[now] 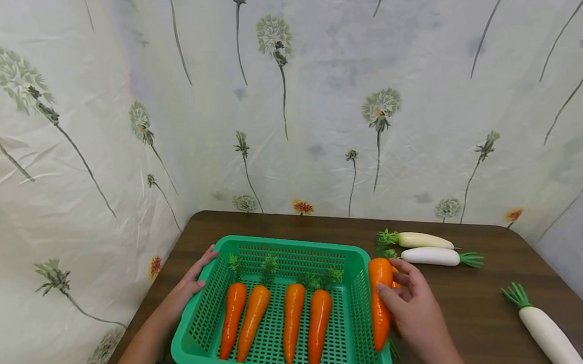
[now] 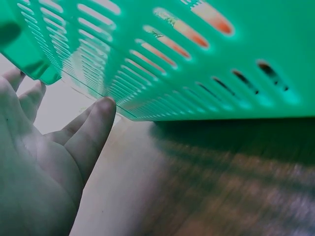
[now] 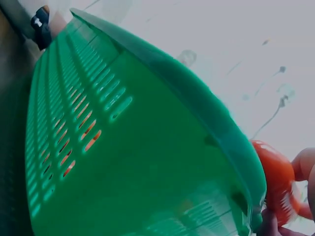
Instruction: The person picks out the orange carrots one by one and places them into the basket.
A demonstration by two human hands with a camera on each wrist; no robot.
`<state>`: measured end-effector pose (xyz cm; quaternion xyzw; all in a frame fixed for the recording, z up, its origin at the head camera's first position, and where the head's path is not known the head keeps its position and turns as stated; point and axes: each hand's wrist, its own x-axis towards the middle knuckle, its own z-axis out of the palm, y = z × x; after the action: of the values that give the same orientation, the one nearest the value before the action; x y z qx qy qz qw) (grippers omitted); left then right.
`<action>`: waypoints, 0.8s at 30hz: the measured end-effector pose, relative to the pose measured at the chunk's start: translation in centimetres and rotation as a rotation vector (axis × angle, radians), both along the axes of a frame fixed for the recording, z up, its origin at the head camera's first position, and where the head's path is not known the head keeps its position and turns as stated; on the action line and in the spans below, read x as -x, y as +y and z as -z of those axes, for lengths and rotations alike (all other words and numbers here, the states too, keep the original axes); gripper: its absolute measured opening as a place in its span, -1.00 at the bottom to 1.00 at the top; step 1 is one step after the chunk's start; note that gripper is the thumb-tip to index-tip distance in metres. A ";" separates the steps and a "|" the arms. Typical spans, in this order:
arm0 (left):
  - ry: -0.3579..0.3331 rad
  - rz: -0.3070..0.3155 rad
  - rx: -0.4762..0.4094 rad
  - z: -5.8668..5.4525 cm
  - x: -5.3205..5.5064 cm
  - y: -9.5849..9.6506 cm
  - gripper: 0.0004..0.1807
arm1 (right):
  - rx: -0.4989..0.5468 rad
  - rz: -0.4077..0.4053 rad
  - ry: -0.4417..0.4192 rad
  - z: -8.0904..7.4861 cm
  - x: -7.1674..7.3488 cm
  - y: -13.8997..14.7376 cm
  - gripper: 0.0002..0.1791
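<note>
A green plastic basket [image 1: 294, 241] stands tilted in the head view, with several orange carrots [image 1: 292, 317] with green tops lying inside. My left hand [image 1: 191, 289] touches the basket's left side, its fingers fairly straight; in the left wrist view the thumb [image 2: 93, 128] lies close against the slotted wall. At the right rim my right hand [image 1: 414, 301] holds a carrot [image 1: 381, 303] between thumb and fingers. More orange shows behind that carrot, partly hidden by the hand; I cannot tell whether it is gripped too. The right wrist view shows the held carrot [image 3: 273, 172] by the rim.
Two white radishes [image 1: 431, 256] with green leaves lie behind the right hand. Another white radish [image 1: 547, 333] is at the front right. The brown table [image 1: 482, 304] meets a flower-printed cloth [image 1: 318, 121] at its back and left.
</note>
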<state>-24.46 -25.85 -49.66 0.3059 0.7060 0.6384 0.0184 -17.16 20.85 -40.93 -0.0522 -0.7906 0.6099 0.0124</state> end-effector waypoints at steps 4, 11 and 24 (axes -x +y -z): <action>0.003 0.003 0.006 -0.1 0.0 0.0 -0.34 | -0.012 0.001 0.014 -0.3 0.1 -0.4 -0.30; 0.004 -0.004 -0.010 -0.1 0.1 0.1 -0.34 | -0.027 -0.014 0.020 -0.8 0.4 -1.1 -0.28; 0.003 -0.011 -0.015 0.1 0.2 0.1 -0.34 | 0.008 -0.032 0.007 -1.1 0.7 -2.0 -0.32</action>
<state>-24.64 -25.71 -49.72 0.3034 0.7028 0.6434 0.0115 -17.81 18.83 -39.83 -0.0376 -0.7888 0.6135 0.0054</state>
